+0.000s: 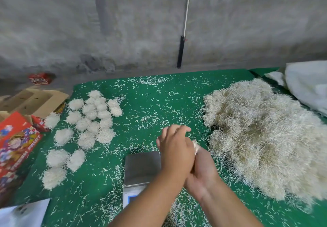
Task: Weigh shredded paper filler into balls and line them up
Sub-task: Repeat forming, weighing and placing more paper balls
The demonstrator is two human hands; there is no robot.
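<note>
A: Nearest are the two hands, pressed together just right of the scale (pixel 141 168). What's in them?

B: A small wad (pixel 195 147) of filler, peeking out between the left hand (pixel 176 149) on top and the right hand (pixel 203 172) beneath, both cupped round it.

A: How will it handle?

B: Probably light, springy, shedding strands; cup it whole rather than pinch it. The pile (pixel 265 134) lies right of the scale, finished balls (pixel 92 120) left of it on the green surface (pixel 159 99).
</note>
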